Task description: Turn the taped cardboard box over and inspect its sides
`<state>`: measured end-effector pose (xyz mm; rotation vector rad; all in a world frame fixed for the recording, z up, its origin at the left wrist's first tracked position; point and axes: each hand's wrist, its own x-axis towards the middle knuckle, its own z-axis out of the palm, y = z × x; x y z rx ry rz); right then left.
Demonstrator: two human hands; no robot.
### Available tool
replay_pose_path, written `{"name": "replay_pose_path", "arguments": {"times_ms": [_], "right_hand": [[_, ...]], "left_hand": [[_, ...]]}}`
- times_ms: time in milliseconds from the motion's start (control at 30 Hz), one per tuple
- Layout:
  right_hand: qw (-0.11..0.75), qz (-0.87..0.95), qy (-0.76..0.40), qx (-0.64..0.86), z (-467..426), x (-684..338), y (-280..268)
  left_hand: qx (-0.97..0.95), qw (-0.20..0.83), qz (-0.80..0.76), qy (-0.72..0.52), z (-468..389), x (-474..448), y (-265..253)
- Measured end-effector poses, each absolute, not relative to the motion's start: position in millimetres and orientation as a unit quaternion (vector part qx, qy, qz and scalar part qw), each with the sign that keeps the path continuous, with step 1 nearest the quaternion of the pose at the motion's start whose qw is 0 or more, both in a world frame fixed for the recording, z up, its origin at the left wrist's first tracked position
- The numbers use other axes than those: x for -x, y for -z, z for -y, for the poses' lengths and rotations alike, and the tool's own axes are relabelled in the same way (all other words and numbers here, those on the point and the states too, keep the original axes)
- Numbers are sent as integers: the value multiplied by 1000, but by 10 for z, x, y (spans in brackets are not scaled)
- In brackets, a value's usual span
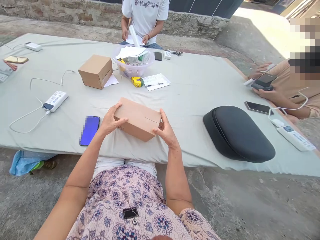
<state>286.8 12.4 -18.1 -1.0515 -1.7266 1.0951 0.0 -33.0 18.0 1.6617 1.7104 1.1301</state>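
Observation:
A closed brown cardboard box is between my two hands at the near edge of the cloth-covered table. My left hand grips its left end, thumb along the near top edge. On the right end, my right hand holds it with the fingers behind and the thumb in front. The box's underside is out of sight, so I cannot tell whether it rests on the cloth. Just left of my left hand lies a phone with a blue screen.
Beyond the box are a second cardboard box, a plastic basket, a yellow tape measure and a paper with a pen. A black cushion-like case sits right; a white power bank with cable lies left. Other people sit around the table.

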Motion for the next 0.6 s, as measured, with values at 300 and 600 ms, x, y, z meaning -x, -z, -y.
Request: {"name": "replay_pose_path", "arguments": {"times_ms": [300, 600], "right_hand": [[464, 641, -301, 533, 205, -2585, 117], [486, 680, -208, 508, 355, -2371, 141]], "left_hand": [[-509, 112, -736, -433, 133, -97, -248], [-575, 248, -637, -450, 346, -519, -328]]}}
